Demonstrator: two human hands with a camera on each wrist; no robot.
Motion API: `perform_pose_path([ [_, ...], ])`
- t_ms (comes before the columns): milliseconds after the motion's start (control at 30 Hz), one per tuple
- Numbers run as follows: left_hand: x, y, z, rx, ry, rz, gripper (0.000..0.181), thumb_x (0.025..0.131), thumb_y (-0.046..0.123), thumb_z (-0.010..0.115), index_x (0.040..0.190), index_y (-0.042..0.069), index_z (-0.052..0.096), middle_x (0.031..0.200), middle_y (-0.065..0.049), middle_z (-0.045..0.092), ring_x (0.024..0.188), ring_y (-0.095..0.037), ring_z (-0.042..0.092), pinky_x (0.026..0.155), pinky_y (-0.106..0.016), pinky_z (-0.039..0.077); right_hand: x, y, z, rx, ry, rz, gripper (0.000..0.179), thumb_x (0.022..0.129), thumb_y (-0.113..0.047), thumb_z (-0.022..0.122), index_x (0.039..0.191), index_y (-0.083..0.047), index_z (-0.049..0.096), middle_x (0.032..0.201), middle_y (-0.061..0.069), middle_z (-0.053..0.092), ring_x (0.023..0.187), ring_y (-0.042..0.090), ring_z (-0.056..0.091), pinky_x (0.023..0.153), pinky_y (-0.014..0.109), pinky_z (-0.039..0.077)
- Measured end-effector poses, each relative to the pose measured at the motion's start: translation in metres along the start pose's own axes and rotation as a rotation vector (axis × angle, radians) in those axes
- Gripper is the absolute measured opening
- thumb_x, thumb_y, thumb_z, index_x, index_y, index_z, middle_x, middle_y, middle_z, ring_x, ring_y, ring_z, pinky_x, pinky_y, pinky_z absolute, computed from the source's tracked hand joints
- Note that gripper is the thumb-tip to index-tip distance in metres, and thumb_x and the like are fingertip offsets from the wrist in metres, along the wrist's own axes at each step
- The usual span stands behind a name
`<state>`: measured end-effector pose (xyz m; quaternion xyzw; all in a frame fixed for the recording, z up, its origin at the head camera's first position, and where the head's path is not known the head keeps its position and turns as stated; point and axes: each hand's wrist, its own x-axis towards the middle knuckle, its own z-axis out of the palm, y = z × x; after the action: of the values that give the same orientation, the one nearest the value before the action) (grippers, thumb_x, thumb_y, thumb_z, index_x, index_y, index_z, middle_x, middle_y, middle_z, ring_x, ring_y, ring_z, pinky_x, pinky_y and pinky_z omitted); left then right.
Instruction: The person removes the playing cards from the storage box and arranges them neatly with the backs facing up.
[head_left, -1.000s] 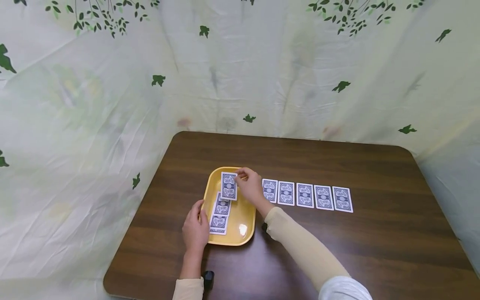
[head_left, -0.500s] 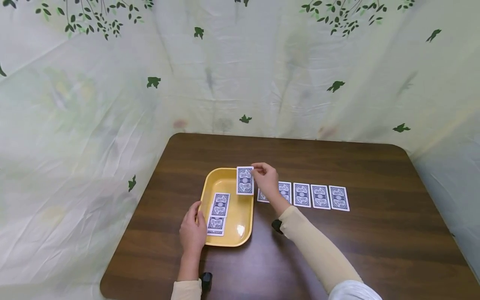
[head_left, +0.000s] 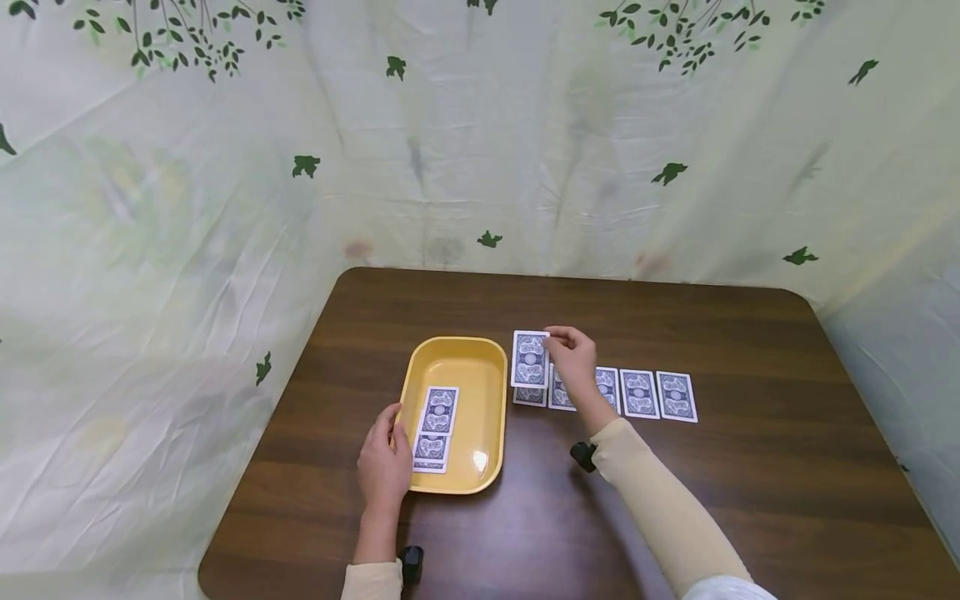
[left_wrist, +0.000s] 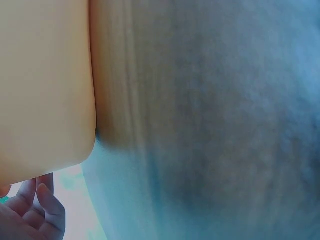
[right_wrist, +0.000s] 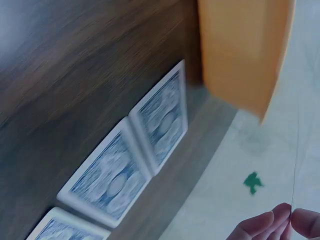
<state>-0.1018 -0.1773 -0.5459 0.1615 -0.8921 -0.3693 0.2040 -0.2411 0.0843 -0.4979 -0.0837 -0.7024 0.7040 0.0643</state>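
Observation:
Between thumb and fingers, my right hand [head_left: 576, 358] pinches a blue-and-white patterned playing card [head_left: 529, 360] by its right edge. In the head view this card overlaps the leftmost card of a face-down row; the right wrist view shows it nearly edge-on, raised off the table. My left hand [head_left: 386, 467] holds the left rim of a yellow tray [head_left: 480, 400]; its curled fingers [left_wrist: 50, 207] show at the tray edge in the left wrist view. Inside the tray, an upper card [head_left: 440, 409] and a lower card [head_left: 432, 448] lie face down along the left side.
The face-down row runs right from the tray, ending with a card [head_left: 677, 397] at the far right. My right hand and sleeve partly cover its middle. All stand on a dark brown table [head_left: 750, 483], with a leaf-printed cloth [head_left: 525, 150] hanging behind.
My right hand has carried the pinched card right, from above the tray past its right rim to the row. The left hand stays at the tray.

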Motion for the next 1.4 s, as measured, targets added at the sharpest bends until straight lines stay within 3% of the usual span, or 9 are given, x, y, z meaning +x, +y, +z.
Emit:
perform_pose_path([
  [133,0.0,0.0,0.003,0.001,-0.015,0.002,0.032,0.099,0.014,0.052,0.13,0.009,0.059,0.122,-0.018,0.064,0.103,-0.038,0.063,0.083,-0.057,0.046,0.002,0.002,-0.017,0.003,0.046,0.005,0.02,0.087,0.001,0.062,0.104,0.008,0.069,0.072,-0.004,0.059,0.059,0.01,0.05,0.057,0.02,0.044],
  [433,0.002,-0.005,0.005,-0.002,0.033,0.031,0.031,0.097,0.012,0.053,0.127,0.009,0.061,0.115,-0.021,0.065,0.098,-0.039,0.064,0.079,-0.058,0.046,0.01,0.005,-0.042,0.005,0.111,0.017,0.023,0.087,0.001,0.06,0.106,0.011,0.068,0.069,-0.01,0.058,0.059,0.002,0.047,0.056,0.016,0.039],
  [667,0.003,-0.004,0.006,0.003,0.01,0.017,0.031,0.099,0.013,0.052,0.128,0.009,0.059,0.119,-0.021,0.064,0.102,-0.041,0.062,0.083,-0.059,0.045,0.015,0.01,-0.065,-0.003,0.168,0.027,0.022,0.087,0.0,0.06,0.105,0.01,0.069,0.068,-0.009,0.058,0.056,0.003,0.046,0.054,0.016,0.038],
  [867,0.002,-0.003,0.007,0.007,-0.006,0.006,0.031,0.1,0.012,0.049,0.129,0.007,0.059,0.123,-0.022,0.062,0.109,-0.044,0.059,0.087,-0.059,0.043,0.017,0.014,-0.086,-0.057,0.227,0.054,0.024,0.088,-0.002,0.06,0.108,0.008,0.07,0.088,-0.001,0.067,0.077,0.006,0.052,0.066,0.017,0.042],
  [1200,0.002,-0.001,0.005,-0.002,-0.025,-0.036,0.032,0.1,0.016,0.049,0.131,0.009,0.058,0.126,-0.019,0.061,0.108,-0.04,0.06,0.089,-0.057,0.044,0.021,0.026,-0.123,-0.084,0.295,0.122,0.028,0.089,-0.006,0.061,0.113,0.007,0.068,0.104,0.009,0.066,0.088,0.009,0.052,0.075,0.021,0.041],
  [1400,0.002,-0.001,0.005,-0.006,-0.036,-0.036,0.032,0.101,0.016,0.049,0.131,0.009,0.057,0.125,-0.02,0.061,0.108,-0.041,0.06,0.089,-0.057,0.044,0.017,0.034,-0.158,-0.09,0.369,0.2,0.03,0.091,-0.011,0.061,0.116,0.004,0.068,0.09,-0.003,0.063,0.077,0.007,0.051,0.067,0.019,0.042],
])
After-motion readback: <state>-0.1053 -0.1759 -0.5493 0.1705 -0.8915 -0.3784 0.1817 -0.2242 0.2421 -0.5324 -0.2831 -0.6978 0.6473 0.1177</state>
